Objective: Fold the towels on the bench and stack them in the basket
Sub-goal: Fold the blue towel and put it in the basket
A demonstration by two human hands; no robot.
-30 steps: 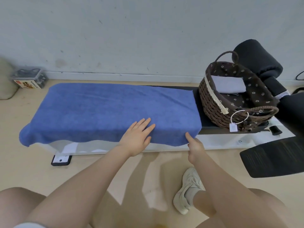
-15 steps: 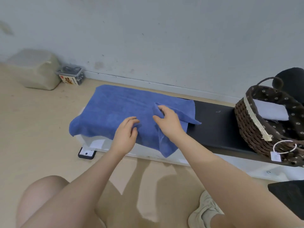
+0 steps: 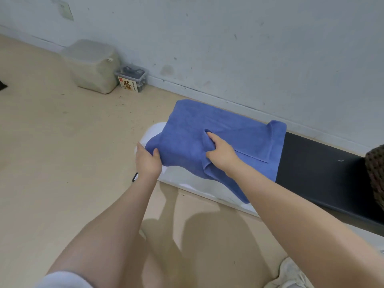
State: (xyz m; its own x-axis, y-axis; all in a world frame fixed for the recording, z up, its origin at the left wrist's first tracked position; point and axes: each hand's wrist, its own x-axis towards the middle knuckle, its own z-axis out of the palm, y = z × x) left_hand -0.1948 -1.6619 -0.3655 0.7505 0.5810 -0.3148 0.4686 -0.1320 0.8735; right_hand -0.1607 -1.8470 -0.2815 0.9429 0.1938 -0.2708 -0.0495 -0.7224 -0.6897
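From the head camera, the thick blue terry towel (image 3: pixel 224 129) lies on the left end of the long black-topped bench (image 3: pixel 324 173), its near edge drooping over the white side of the bench. A second earlier it was spread flat along most of the bench; now its right end has been carried over to the left, so it sits doubled, with a hemmed edge showing on the upper layer and bare black bench exposed to its right.

The left hand (image 3: pixel 148 161) grips the towel's near left corner, thumb on top and fingers curled under the cloth. The right hand (image 3: pixel 221 151) pinches a bunched ridge of the upper layer near the middle, fingers closed round the fabric.

The first fold looks nearly made but not yet squared: the top layer is rumpled and the corners do not line up. Smoothing and at least one more fold seem needed before stacking.

The brown woven wicker basket (image 3: pixel 375 173) shows only as a sliver at the right edge, well apart from the towel; its contents cannot be seen here.
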